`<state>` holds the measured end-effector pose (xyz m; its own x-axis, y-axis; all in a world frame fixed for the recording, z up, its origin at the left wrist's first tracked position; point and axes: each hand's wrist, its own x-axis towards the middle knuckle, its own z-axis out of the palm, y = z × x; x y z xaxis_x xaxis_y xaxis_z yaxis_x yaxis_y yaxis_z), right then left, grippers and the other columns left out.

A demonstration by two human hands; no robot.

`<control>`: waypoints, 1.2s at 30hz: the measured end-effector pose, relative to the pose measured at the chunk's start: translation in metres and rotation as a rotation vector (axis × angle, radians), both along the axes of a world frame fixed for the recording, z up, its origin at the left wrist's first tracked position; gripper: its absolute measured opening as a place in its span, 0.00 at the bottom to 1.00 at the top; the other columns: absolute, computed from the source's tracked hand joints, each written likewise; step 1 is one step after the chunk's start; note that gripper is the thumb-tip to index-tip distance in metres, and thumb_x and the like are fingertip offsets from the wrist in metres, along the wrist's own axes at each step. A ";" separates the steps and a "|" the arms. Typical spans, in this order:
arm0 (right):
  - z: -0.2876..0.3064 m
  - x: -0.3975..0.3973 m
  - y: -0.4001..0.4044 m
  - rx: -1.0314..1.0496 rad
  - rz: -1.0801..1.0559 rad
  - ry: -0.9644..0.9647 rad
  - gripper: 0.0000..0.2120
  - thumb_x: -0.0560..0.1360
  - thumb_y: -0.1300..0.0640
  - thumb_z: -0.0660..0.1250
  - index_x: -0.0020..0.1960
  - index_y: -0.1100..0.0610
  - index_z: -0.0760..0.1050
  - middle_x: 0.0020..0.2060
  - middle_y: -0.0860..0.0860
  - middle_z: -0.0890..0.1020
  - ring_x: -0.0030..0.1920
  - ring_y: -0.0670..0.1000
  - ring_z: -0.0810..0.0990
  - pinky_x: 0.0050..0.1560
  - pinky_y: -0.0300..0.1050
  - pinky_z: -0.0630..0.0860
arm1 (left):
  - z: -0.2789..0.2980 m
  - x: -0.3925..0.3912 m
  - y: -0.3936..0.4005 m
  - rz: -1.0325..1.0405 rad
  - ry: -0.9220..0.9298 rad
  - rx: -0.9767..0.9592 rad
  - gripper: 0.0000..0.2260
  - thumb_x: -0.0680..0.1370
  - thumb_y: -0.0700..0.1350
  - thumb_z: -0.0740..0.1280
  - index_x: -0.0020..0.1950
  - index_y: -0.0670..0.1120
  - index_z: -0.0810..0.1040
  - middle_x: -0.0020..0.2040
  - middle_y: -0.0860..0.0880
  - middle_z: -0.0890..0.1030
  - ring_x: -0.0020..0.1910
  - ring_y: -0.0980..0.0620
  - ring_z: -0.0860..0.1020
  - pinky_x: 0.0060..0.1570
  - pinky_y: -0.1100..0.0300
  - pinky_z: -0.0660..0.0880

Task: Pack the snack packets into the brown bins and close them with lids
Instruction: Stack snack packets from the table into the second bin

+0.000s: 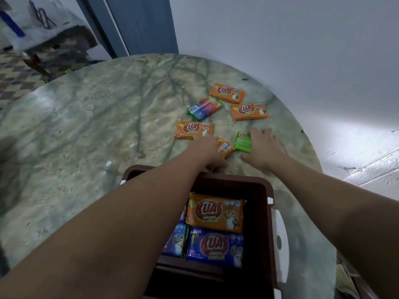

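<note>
I see the left hand (208,147) gripping an orange packet (224,146) on the surface (86,126) beyond the brown bin (259,212). The right hand (263,145) lies flat, fingers straight, touching a green packet (243,142). The bin holds orange and blue packets; four more lie farther out.

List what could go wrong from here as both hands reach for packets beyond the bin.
1. The left hand covers an orange packet only partly; a loose grip could drop it short of the brown bin.
2. The left forearm crosses the bin's far rim and may nudge it.
3. The right hand lies flat on the green packet, so it may slide toward the table edge.
</note>
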<state>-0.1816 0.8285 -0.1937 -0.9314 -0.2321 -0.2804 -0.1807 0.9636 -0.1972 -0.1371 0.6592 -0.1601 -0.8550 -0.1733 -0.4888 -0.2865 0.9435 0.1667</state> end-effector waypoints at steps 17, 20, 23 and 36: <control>0.066 0.049 -0.020 -0.402 -0.099 0.136 0.41 0.60 0.28 0.65 0.66 0.51 0.70 0.61 0.56 0.75 0.60 0.58 0.76 0.58 0.55 0.76 | 0.051 0.064 -0.048 0.104 0.606 0.041 0.30 0.70 0.64 0.71 0.62 0.48 0.66 0.50 0.46 0.79 0.46 0.43 0.79 0.39 0.53 0.70; 0.085 0.076 -0.031 -0.471 -0.098 0.188 0.41 0.60 0.28 0.65 0.67 0.51 0.70 0.61 0.54 0.74 0.60 0.57 0.75 0.60 0.55 0.75 | 0.064 0.098 -0.060 0.033 0.676 0.054 0.26 0.70 0.62 0.71 0.58 0.49 0.65 0.47 0.48 0.77 0.42 0.45 0.77 0.36 0.54 0.66; 0.093 0.112 -0.037 -0.499 -0.052 0.248 0.38 0.65 0.33 0.70 0.69 0.51 0.69 0.64 0.52 0.71 0.62 0.56 0.76 0.61 0.54 0.75 | 0.067 0.136 -0.072 -0.064 0.706 0.024 0.27 0.69 0.61 0.70 0.59 0.50 0.65 0.51 0.48 0.77 0.45 0.42 0.78 0.37 0.53 0.66; 0.073 0.235 -0.011 -0.251 0.293 0.175 0.37 0.65 0.31 0.70 0.70 0.44 0.66 0.55 0.41 0.66 0.50 0.44 0.74 0.48 0.45 0.75 | 0.022 0.246 -0.105 -0.445 0.708 0.034 0.23 0.72 0.61 0.66 0.62 0.50 0.70 0.56 0.48 0.72 0.49 0.46 0.74 0.49 0.47 0.74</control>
<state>0.0530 0.8174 -0.1205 -0.8443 -0.5353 -0.0252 -0.4917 0.7924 -0.3609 0.1094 0.5538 -0.1378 -0.9469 0.2586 0.1911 0.2952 0.9348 0.1974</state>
